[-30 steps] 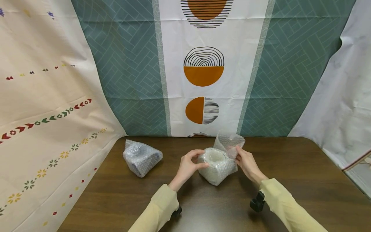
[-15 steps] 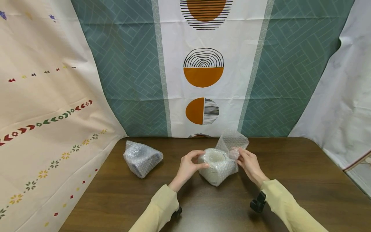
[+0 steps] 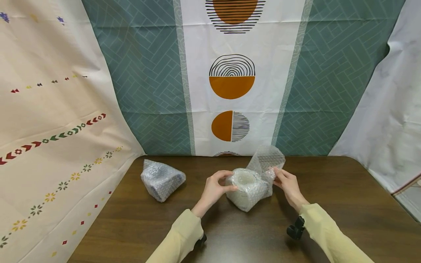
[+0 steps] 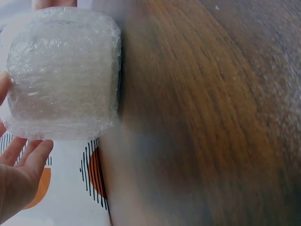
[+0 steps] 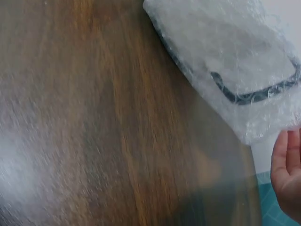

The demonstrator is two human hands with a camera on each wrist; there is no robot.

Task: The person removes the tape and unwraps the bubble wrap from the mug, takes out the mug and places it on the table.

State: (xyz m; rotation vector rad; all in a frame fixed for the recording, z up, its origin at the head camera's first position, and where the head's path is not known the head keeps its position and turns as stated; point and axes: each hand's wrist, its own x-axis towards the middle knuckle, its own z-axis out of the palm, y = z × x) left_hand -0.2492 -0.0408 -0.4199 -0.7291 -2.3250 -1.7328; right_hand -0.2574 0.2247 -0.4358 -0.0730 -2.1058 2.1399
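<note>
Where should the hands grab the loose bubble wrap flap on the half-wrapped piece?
Probably the free upper edge of the bubble wrap flap, from the right and far side. It stands up loose behind the wrapped piece; the right hand already pinches its base, while the left hand steadies the near left side.

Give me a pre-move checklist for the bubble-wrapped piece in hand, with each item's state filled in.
1. Left hand holds the half-wrapped bundle: ok.
2. Right hand pinches the loose flap: ok.
3. Bundle rests on the table: ok.
4. Flap folded over the open top: not ok, it stands up.
5. Second wrapped bundle lies apart at the left: ok.
6. What is inside: cannot tell.
</note>
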